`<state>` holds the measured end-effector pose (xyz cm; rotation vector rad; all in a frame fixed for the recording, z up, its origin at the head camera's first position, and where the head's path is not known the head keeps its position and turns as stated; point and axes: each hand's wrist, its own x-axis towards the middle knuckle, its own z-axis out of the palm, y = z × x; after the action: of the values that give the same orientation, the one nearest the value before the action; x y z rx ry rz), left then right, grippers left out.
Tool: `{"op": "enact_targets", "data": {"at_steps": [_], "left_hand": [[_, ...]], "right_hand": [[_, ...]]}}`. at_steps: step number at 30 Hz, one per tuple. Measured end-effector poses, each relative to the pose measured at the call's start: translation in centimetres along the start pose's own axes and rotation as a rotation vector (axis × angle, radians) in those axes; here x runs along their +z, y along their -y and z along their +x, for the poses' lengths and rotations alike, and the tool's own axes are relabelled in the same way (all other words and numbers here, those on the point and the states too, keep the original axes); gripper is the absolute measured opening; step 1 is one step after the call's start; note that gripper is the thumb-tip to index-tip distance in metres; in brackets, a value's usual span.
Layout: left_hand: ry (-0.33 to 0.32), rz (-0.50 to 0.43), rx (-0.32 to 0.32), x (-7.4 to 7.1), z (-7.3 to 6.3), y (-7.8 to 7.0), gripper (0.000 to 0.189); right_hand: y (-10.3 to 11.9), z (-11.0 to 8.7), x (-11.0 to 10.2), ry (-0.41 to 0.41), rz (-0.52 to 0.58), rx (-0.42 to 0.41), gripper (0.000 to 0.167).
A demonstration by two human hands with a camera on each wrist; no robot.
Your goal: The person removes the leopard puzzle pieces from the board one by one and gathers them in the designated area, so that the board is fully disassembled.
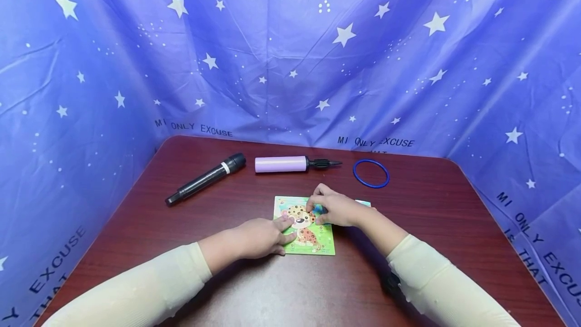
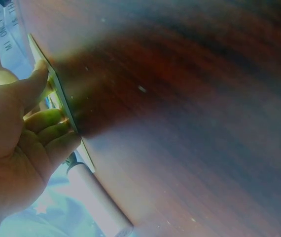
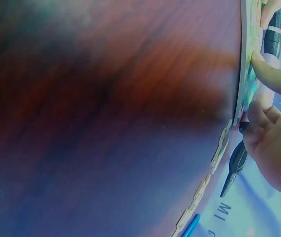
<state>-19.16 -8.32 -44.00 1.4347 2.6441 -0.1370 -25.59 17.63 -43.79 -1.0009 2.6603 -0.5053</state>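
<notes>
A square jigsaw puzzle [image 1: 313, 250] with a cartoon leopard on green lies flat on the table. My left hand [image 1: 260, 238] presses on its left side with extended fingers; in the left wrist view that hand [image 2: 12, 138] has its thumb and fingers at the thin board [image 2: 61, 96]. Over the upper right part my right hand [image 1: 338, 207] bends its fingers, thumb and fingertips close about a jigsaw piece [image 1: 312, 216], mostly hidden by the hand. In the right wrist view, the thumb of the right hand [image 3: 278, 128] touches the puzzle face.
Several loose jigsaw pieces [image 3: 197, 190] lie right of the puzzle, largely hidden behind the right hand in the head view. Behind are a black microphone [image 1: 204, 180], a lilac hand pump [image 1: 281, 164] and a blue ring [image 1: 372, 185]. A starry curtain [image 1: 272, 39] surrounds the table [image 1: 254, 296].
</notes>
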Motion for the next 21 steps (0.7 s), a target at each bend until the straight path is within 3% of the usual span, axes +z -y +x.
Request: {"op": "enact_targets", "data": {"at_steps": [6, 10, 16, 21], "left_hand": [[-0.003, -0.001, 0.001, -0.15, -0.07, -0.06, 0.052], [0.003, -0.002, -0.001, -0.21, -0.09, -0.12, 0.052], [0.009, -0.007, -0.012, -0.2, -0.03, -0.13, 0.052], [0.008, -0.013, -0.016, -0.17, -0.03, -0.16, 0.052]], "right_hand": [[0.03, -0.21, -0.17, -0.024, -0.125, -0.023, 0.026], [-0.4, -0.31, -0.07, -0.034, -0.11, -0.016, 0.031], [-0.64, -0.07, -0.17, -0.061, -0.064, 0.063, 0.051], [-0.75, -0.1, -0.38, -0.06, -0.078, 0.11, 0.048]]}}
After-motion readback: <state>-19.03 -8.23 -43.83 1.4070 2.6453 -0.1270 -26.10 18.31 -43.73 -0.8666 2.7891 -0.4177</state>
